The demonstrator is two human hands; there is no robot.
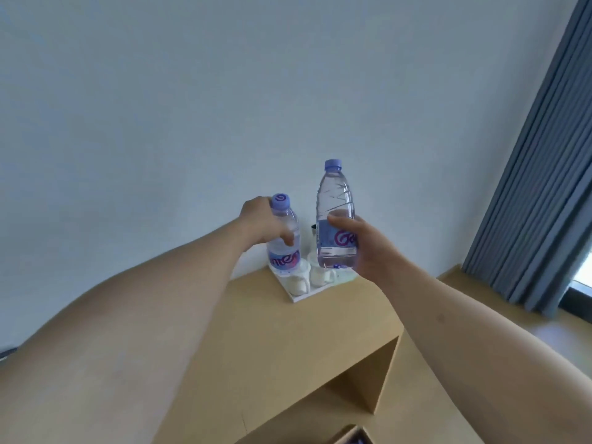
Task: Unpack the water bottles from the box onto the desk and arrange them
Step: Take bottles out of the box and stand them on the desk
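Two water bottles are in view, one in each hand; the left bottle (285, 238) is upright with its purple cap at twelve o'clock, its long axis leaning slightly left, its base low over the white tray (299, 296), whether touching it I cannot tell; the right bottle (336, 216) is also upright, cap at twelve o'clock, held clear above the tray at three o'clock of the first; the left hand (264, 224) wraps its fingers round the upper body of its bottle; the right hand (365, 248) curls round the label of the other, thumb across the front; two white cups (309, 277) stand on the tray directly beneath the bottles; the tray sits at the far edge of the wooden desk (336, 322) against the wall; a grey curtain (538, 187) hangs at three o'clock; a corner of a box (354, 437) shows at six o'clock.
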